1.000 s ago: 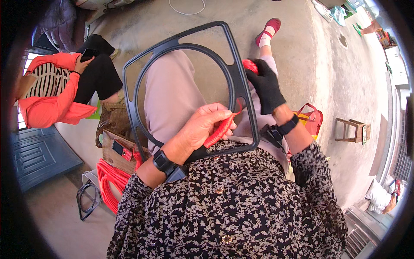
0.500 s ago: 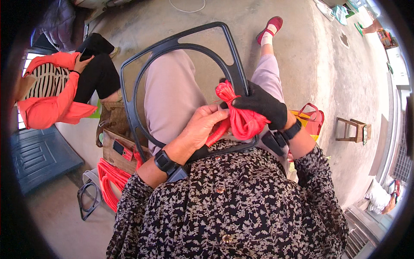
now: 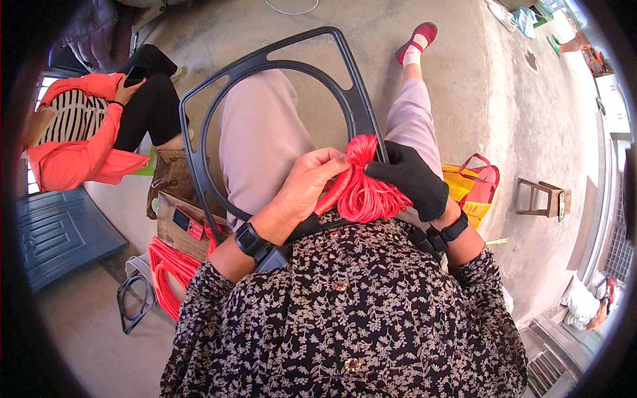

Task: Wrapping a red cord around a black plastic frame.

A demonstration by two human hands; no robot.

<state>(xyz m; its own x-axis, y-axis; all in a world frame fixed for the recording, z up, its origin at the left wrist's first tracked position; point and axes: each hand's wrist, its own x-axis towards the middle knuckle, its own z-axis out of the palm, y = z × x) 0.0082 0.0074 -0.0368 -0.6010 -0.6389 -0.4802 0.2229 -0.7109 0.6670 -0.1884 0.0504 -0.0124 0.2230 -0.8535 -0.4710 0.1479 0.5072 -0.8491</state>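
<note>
**Red cord bunched up right between two hands, black frame in the lap**

So the cord (image 3: 375, 198) is a floppy red bundle sitting pretty much dead centre between the hands, over the lower right part of a black frame (image 3: 360, 113). Its looped top pokes up above the fingers and the rest fans out below, close to the wearer's belly.

The left hand (image 3: 298, 186) is bare and comes at it from the left, thumb and fingertips pinched together on the cord at the bundle's edge, basically no gap. Just under that hand there's a stretch of red wrapping (image 3: 334, 194) wound tight around the frame's ring. The right hand (image 3: 419, 184), in a black glove, is on the other side, curled in with its thumb pressed against the bundle. Its other fingers are mostly hidden, so can't tell how they're gripping, or whether they touch the frame's side bar.

The frame itself leans over the wearer's legs. Off to the left, more red coils (image 3: 166, 268) hang near a wooden box (image 3: 174, 233), with a smaller-looking second frame (image 3: 136, 308) on the floor beside them.
</note>
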